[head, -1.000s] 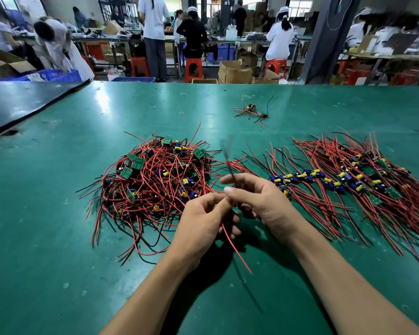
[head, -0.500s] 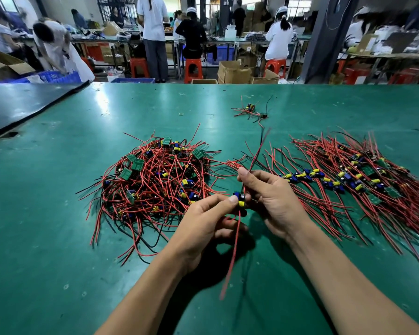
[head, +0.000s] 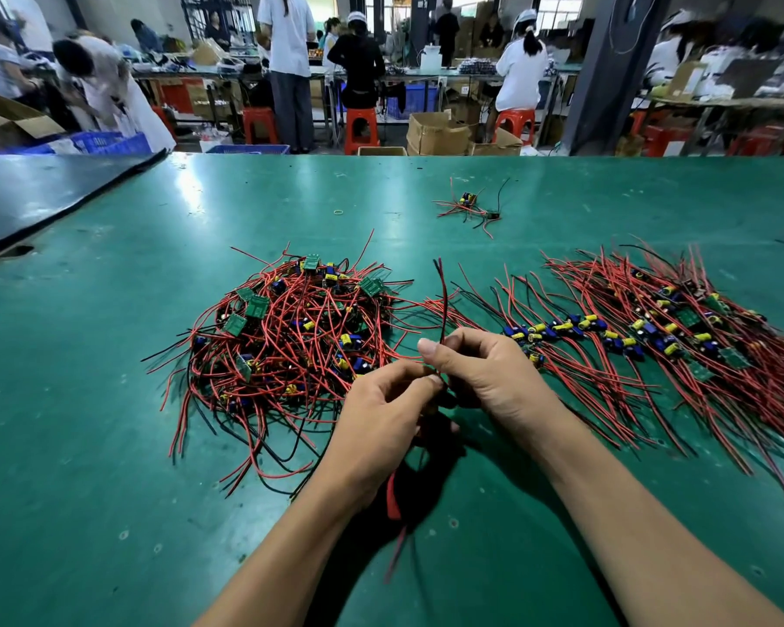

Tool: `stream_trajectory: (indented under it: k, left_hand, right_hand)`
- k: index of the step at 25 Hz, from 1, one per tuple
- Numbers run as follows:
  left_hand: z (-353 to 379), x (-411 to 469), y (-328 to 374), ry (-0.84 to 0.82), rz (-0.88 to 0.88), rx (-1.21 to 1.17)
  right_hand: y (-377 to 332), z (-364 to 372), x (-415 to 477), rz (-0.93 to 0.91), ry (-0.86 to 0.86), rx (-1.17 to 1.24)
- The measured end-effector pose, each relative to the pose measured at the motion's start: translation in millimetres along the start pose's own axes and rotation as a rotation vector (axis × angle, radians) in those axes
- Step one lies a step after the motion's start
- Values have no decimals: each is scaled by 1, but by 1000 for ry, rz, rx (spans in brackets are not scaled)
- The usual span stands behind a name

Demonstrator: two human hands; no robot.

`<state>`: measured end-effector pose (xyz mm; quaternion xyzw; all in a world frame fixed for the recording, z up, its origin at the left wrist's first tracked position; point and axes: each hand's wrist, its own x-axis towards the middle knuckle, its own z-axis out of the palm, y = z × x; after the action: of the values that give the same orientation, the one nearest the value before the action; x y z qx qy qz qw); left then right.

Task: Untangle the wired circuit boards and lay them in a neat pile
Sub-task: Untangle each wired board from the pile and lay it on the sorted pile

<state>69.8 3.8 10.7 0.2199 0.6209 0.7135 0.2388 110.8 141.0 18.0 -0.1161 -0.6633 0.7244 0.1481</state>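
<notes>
Room first: the green table (head: 109,468) is seen wide open along the near edge and down the whole left side, and a big bare strip is seen behind the piles up to the far edge. The far left corner is cut off by a black sheet (head: 41,196) laid slantwise over the green. Out on the far stretch a small stray clump of boards (head: 469,205) is parked by itself, with a little rubber band (head: 338,212) off to its left.

One held wired board (head: 442,305) is held up in the middle, right between the two piles. It's pinched from below by the thumb and forefinger of the left hand (head: 381,423). Its red-and-black leads are nipped by the thumb and forefinger of the right hand (head: 485,377), so they stick straight up. More red leads are seen dangling under the left wrist, blurred. The board itself is mostly hidden by the fingers.

The tangled heap (head: 290,346) is found just left of and beyond the left hand, wires every which way. The sorted pile (head: 652,346) is spread out to the right of the right hand, boards lined in a row and leads combed straight. Its nearest boards are just beside the right knuckles.

Containers: cardboard boxes (head: 435,133) and blue crates (head: 109,142) are seen on the floor past the far edge. What's in them can't be made out.
</notes>
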Motion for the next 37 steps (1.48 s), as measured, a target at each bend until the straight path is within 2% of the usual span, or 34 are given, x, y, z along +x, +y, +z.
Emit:
stream_trajectory:
  k: [6, 10, 13, 17, 19, 26, 29, 31, 34, 37]
  left_hand:
    - [-4, 4, -3, 96, -35, -44]
    - [-4, 7, -6, 137, -28, 48]
    - [-3, 7, -6, 117, -11, 75]
    - [-2, 3, -5, 66, 18, 164]
    - [-2, 2, -4, 39, 23, 196]
    - [-4, 0, -1, -37, 15, 184]
    - [-4, -1, 1, -55, 8, 193]
    - [-5, -2, 2, -50, 4, 191]
    - [-5, -3, 2, -13, -13, 164]
    - [-4, -3, 3, 20, -43, 107]
  right_hand:
    - [4, -6, -2, 150, -213, 51]
    - [7, -4, 1, 70, -35, -107]
    - [14, -3, 6, 60, 106, -92]
    - [9, -8, 12, 45, 298, 107]
    - [5, -12, 14, 54, 343, 210]
    - [-14, -19, 11, 337, 147, 776]
    - [-16, -22, 9, 368, 92, 849]
    - [-15, -22, 9, 342, 100, 814]
    - [-10, -20, 10, 254, 122, 497]
    - [-2, -16, 7, 177, -45, 212]
